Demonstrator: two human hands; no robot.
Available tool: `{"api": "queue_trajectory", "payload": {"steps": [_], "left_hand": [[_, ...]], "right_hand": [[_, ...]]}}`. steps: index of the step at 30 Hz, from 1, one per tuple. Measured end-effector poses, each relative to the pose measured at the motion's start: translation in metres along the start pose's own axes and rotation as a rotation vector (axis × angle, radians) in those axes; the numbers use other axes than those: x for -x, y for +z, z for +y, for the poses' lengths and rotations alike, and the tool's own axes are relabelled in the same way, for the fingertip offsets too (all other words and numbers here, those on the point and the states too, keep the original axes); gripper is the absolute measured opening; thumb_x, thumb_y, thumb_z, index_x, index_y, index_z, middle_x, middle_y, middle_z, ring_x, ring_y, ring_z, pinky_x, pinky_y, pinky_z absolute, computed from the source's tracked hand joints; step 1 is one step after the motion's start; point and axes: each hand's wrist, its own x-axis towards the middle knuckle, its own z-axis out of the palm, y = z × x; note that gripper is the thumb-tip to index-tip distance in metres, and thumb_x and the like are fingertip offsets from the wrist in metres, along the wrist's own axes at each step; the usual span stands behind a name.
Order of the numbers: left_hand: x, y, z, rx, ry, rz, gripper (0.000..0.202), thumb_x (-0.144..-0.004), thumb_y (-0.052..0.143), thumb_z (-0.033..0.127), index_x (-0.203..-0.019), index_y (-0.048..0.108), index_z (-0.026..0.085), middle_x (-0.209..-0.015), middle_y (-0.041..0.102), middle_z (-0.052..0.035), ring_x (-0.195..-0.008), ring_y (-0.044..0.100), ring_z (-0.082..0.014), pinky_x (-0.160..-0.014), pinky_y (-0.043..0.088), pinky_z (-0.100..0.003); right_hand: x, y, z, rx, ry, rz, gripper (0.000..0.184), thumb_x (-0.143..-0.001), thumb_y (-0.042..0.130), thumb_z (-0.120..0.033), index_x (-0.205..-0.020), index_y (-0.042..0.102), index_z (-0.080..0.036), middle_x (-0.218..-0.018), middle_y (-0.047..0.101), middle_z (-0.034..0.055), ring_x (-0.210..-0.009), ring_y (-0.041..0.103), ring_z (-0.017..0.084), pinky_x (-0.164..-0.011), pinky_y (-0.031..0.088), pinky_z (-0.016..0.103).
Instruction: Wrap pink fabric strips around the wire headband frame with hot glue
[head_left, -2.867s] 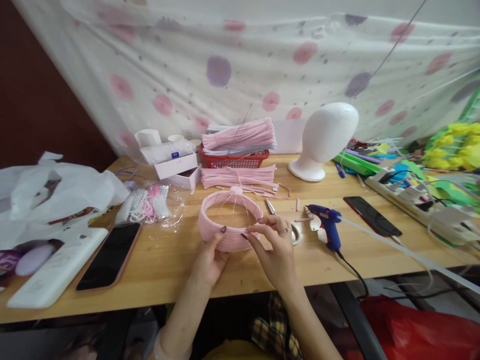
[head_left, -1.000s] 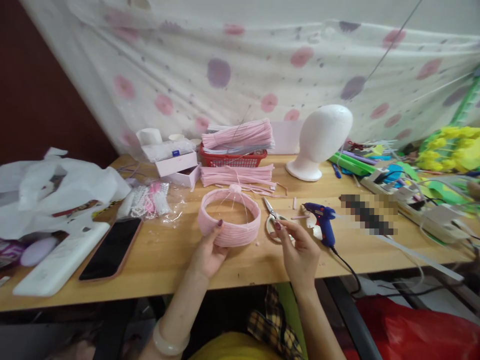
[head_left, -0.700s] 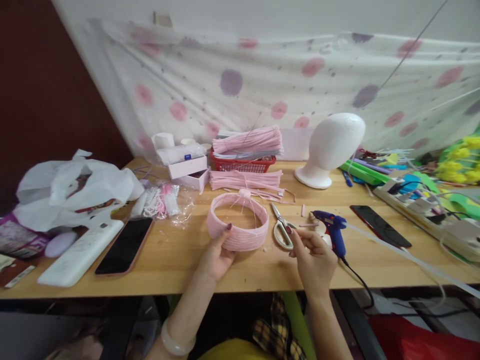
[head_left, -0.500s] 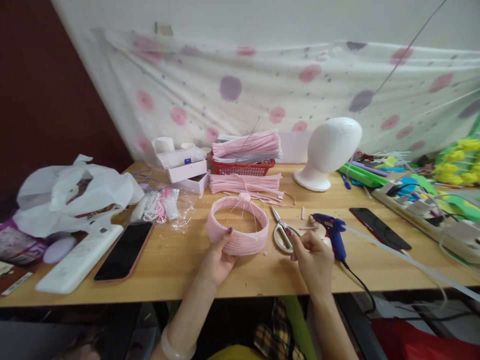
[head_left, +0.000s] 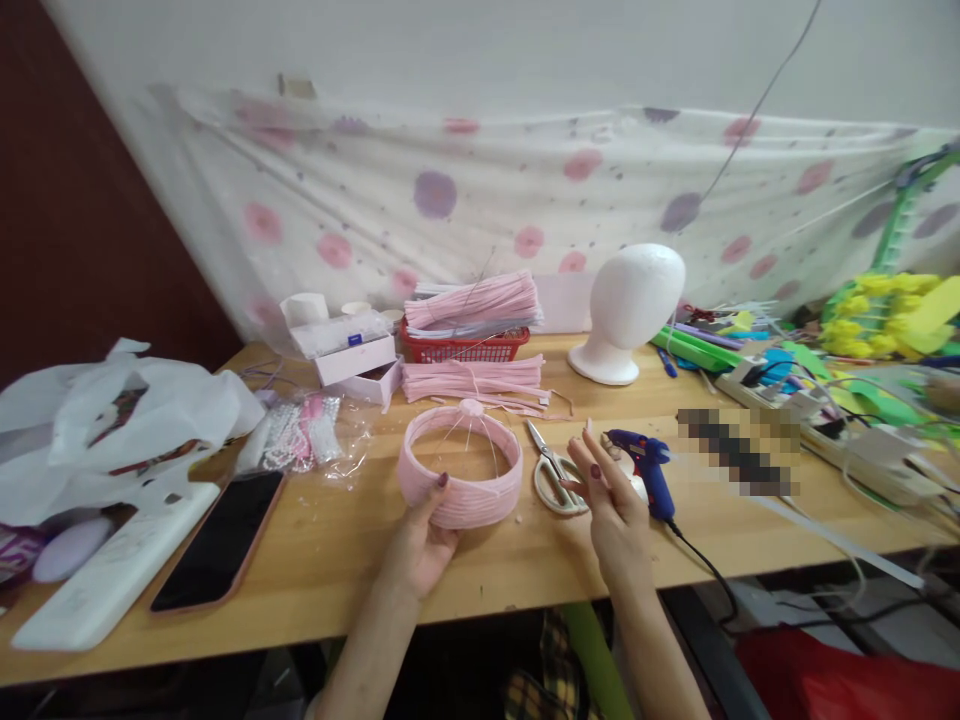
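- We see the left hand [head_left: 420, 545] with its grip pinched on the near wall of the pink ring [head_left: 460, 478], thumb on the outside; the ring stands on the wooden surface [head_left: 337, 560].
- The right hand [head_left: 611, 510] hovers with fingers spread, holding nothing, just beside the scissors [head_left: 553, 475] and blue glue gun [head_left: 643, 468].
- The red basket [head_left: 459, 347] holds pink strips [head_left: 472, 300].

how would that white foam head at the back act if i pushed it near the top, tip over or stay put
The foam head would probably tip: its bulb is wide and leans out over a narrow neck and a small flared base. It looks like light foam, so it may slide on the smooth wooden table before toppling. If it fell it might roll toward the red basket.
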Motion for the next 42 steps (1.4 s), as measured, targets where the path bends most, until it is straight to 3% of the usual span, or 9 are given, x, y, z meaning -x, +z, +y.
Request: {"api": "queue_trajectory", "payload": {"steps": [6,13,15,18,21,23,29,35,42], "left_hand": [[0.001,0.001,0.002,-0.019,0.006,-0.002,0.024,-0.089,0.057,-0.002,-0.106,0.065,0.013,-0.084,0.079,-0.0066,-0.073,0.075,-0.017,-0.064,0.063,-0.026],[0.002,0.002,0.002,-0.023,0.011,-0.001,0.024,-0.089,0.059,0.0,-0.108,0.065,0.014,-0.085,0.079,-0.006,-0.072,0.075,-0.0175,-0.063,0.063,-0.027],[0.001,0.002,0.002,-0.022,0.012,0.004,0.025,-0.089,0.059,0.0,-0.109,0.065,0.014,-0.085,0.079,-0.0058,-0.071,0.074,-0.0173,-0.063,0.063,-0.027],[0.001,0.002,0.002,-0.025,0.005,0.001,0.026,-0.089,0.058,0.0,-0.11,0.065,0.013,-0.085,0.079,-0.0069,-0.073,0.075,-0.0181,-0.064,0.063,-0.027],[0.001,0.003,0.002,-0.027,0.001,-0.03,0.025,-0.09,0.056,0.001,-0.111,0.066,0.012,-0.09,0.079,-0.0087,-0.079,0.076,-0.0193,-0.068,0.064,-0.028],[0.002,0.003,0.002,-0.026,0.003,-0.049,0.025,-0.09,0.057,0.001,-0.11,0.066,0.013,-0.093,0.079,-0.0088,-0.081,0.076,-0.0198,-0.07,0.064,-0.029],[0.002,0.003,0.002,-0.022,-0.005,-0.02,0.027,-0.09,0.056,0.0,-0.113,0.064,0.012,-0.088,0.079,-0.0081,-0.077,0.076,-0.0184,-0.066,0.063,-0.027],[0.002,0.004,0.003,-0.023,-0.006,0.013,0.031,-0.087,0.059,-0.001,-0.114,0.064,0.015,-0.085,0.079,-0.0052,-0.072,0.074,-0.0169,-0.065,0.062,-0.025],[0.004,0.005,0.004,-0.028,-0.003,0.009,0.023,-0.09,0.057,-0.001,-0.105,0.065,0.014,-0.084,0.078,-0.0053,-0.071,0.074,-0.017,-0.063,0.062,-0.027]], "right_hand": [[-0.003,-0.015,-0.009,-0.124,0.204,0.113,0.055,-0.066,0.087,-0.047,-0.11,0.073,-0.017,-0.091,0.079,0.0106,-0.056,0.067,0.015,-0.047,0.047,0.024],[-0.031,0.005,-0.051,-0.039,-0.108,0.133,0.03,-0.087,0.066,-0.05,-0.093,0.068,-0.021,-0.072,0.066,0.0003,-0.099,0.071,0.023,-0.095,0.051,0.039],[-0.041,0.025,-0.066,-0.241,-0.121,-0.039,0.024,-0.09,0.06,-0.048,-0.094,0.06,-0.024,-0.061,0.049,-0.006,-0.099,0.071,0.021,-0.094,0.052,0.039],[-0.051,0.05,-0.083,-0.314,-0.008,-0.397,0.026,-0.091,0.057,-0.05,-0.095,0.056,-0.025,-0.055,0.029,-0.0116,-0.052,0.059,0.011,-0.064,0.056,0.027],[-0.056,0.057,-0.092,0.047,0.091,-0.851,0.035,-0.092,0.053,-0.057,-0.103,0.061,-0.024,-0.05,0.032,-0.0128,-0.033,0.029,0.007,-0.037,0.034,0.021],[-0.057,0.053,-0.097,0.419,0.026,-0.985,0.035,-0.089,0.058,-0.056,-0.103,0.064,-0.024,-0.053,0.046,-0.009,-0.039,0.038,0.009,-0.039,0.03,0.021],[-0.049,0.028,-0.104,1.058,-0.216,-0.799,0.037,-0.08,0.073,-0.052,-0.099,0.063,-0.022,-0.063,0.062,-0.0013,-0.057,0.053,0.017,-0.052,0.031,0.026],[-0.056,0.016,-0.083,0.832,-0.121,-0.96,0.014,-0.073,0.075,-0.027,-0.064,0.065,-0.023,-0.044,0.053,-0.0052,-0.042,0.04,0.012,-0.05,0.026,0.026],[-0.063,0.035,-0.077,0.434,-0.204,-0.725,0.046,-0.096,0.037,-0.057,-0.073,0.055,-0.022,-0.088,0.068,0.0058,-0.091,0.064,0.02,-0.082,0.049,0.033]]}}
